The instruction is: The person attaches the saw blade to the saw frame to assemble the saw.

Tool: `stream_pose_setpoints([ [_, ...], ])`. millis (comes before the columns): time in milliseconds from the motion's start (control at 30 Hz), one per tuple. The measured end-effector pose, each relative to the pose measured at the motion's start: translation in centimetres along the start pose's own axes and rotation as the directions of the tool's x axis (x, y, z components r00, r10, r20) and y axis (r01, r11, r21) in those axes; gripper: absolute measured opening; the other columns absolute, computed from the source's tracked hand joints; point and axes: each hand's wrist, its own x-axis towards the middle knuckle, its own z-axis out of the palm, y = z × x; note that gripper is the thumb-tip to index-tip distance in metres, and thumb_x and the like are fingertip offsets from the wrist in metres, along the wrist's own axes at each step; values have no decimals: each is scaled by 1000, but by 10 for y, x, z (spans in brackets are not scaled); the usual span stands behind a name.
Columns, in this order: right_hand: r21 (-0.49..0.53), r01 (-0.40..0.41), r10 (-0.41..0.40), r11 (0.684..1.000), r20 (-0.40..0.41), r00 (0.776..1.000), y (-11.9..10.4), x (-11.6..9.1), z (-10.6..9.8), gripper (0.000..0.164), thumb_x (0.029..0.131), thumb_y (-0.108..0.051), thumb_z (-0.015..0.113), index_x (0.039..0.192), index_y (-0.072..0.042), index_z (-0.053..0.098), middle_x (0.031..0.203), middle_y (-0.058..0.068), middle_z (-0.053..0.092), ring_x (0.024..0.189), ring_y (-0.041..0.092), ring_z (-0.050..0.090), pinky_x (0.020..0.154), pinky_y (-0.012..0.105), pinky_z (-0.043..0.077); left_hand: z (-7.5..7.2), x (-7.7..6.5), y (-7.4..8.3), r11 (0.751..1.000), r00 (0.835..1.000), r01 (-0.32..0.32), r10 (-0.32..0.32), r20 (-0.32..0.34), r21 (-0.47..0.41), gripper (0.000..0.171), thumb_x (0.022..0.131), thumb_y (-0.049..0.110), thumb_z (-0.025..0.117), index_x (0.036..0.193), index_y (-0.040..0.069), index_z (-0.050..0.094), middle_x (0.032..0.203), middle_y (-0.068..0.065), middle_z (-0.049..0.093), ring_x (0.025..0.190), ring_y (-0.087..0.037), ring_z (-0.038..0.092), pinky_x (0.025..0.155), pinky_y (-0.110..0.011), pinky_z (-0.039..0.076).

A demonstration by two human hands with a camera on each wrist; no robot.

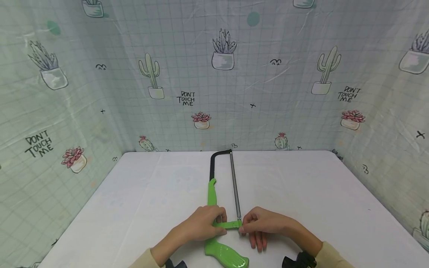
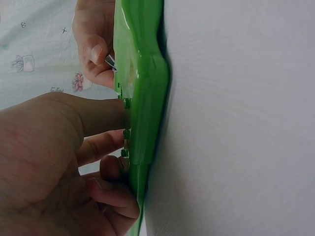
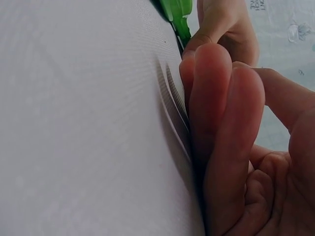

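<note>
A hacksaw lies flat on the white table, its green handle (image 1: 228, 256) toward me and its black bow (image 1: 212, 167) pointing away. The grey blade (image 1: 235, 186) runs along the right side, down to the end of a green crossbar (image 1: 229, 225). My left hand (image 1: 202, 223) holds the green frame where the crossbar joins it, thumb and fingers around the bar. At the bar's right end, my right hand (image 1: 263, 222) pinches a small metal piece (image 2: 110, 61), mostly hidden by the fingertips. Its other fingers are extended low over the table, as the right wrist view shows.
The white table (image 1: 161, 186) extends around the saw on all sides. A patterned cloth (image 1: 234, 89) with cactus drawings hangs behind and at both sides. Dark wrist devices (image 1: 299, 260) show at the bottom edge, near the sleeves.
</note>
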Motion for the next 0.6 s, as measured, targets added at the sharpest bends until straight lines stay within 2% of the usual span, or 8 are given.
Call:
stream_pose_setpoints([
  [333, -3, 5, -5, 1000, 8, 1000, 0, 0, 0, 28, 99, -24, 64, 95, 2, 69, 67, 5, 71, 48, 7, 66, 44, 21, 50, 1, 0, -1, 1000, 1000, -5, 5, -4, 5, 20, 86, 34, 81, 96, 25, 67, 88, 14, 62, 79, 0, 54, 72, -22, 45],
  [600, -9, 3, -3, 1000, 0, 1000, 1, 1, -1, 27, 99, -24, 64, 94, 2, 69, 68, 9, 72, 48, 9, 67, 44, 22, 51, 1, 0, 0, 1000, 1000, -7, 7, -5, 10, 20, 86, 35, 81, 96, 24, 67, 88, 14, 62, 80, 0, 54, 73, -22, 46],
])
